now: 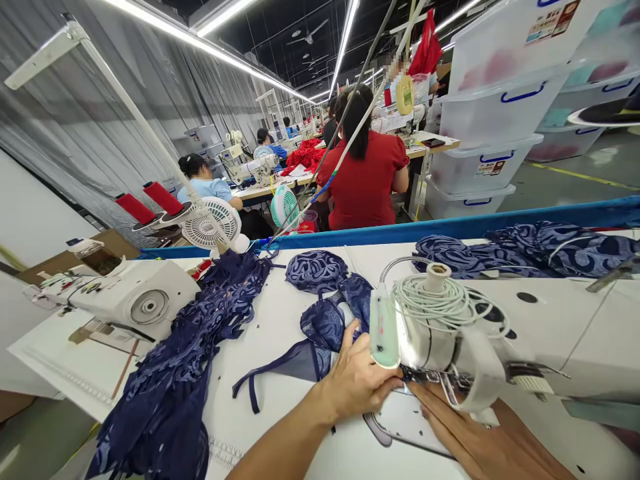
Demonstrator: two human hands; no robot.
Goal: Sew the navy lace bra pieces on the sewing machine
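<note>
A navy patterned bra [324, 323] lies on the white sewing table, its cups up and a thin strap trailing left. My left hand [357, 373] pinches the bra's edge close to the presser foot of a white sewing machine [435, 333]. Beneath the machine head, my right hand [465, 423] lies flat, fingers stretched toward the needle area and partly covered by the machine. The fabric right at the needle is mostly hidden by the hands and machine.
A long heap of navy bra pieces [200, 347] lies left, beside another sewing machine [145, 300]. More navy patterned pieces [540, 250] rest at the back right. Coiled pale cord [435, 303] sits on the machine. A person in red [367, 177] sits ahead; plastic bins [495, 120] are stacked right.
</note>
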